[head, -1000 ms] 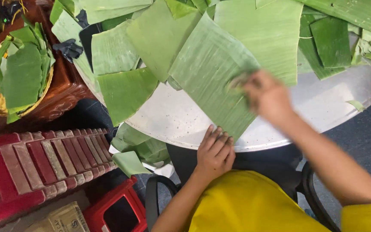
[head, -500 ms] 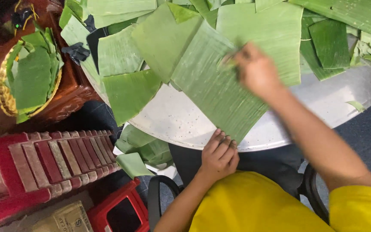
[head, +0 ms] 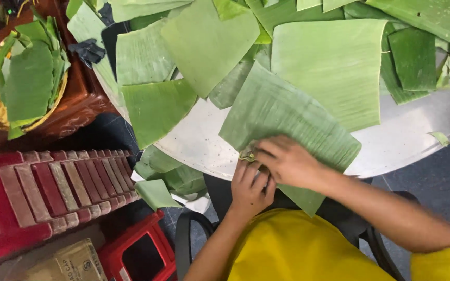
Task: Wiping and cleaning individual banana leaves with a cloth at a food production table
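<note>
A large pale-green banana leaf piece (head: 287, 117) lies on the round silver table (head: 412, 140) and hangs over its near edge. My left hand (head: 250, 187) rests flat on the leaf's near corner at the table edge. My right hand (head: 287, 162) lies just beside it, fingers curled around a small crumpled green wad (head: 248, 154) pressed on the leaf. Both hands touch the same corner. My yellow shirt fills the bottom of the view.
Many cut banana leaf pieces (head: 334, 67) cover the table's far side. A gold-rimmed basket of leaves (head: 24, 83) sits on a brown stand at left. Red plastic stools (head: 42, 187) stand at lower left, with leaf scraps (head: 157, 192) on the floor.
My right hand has swept from the far end of the leaf back toward me, down to the near corner beside my left hand. The left hand stayed put.
</note>
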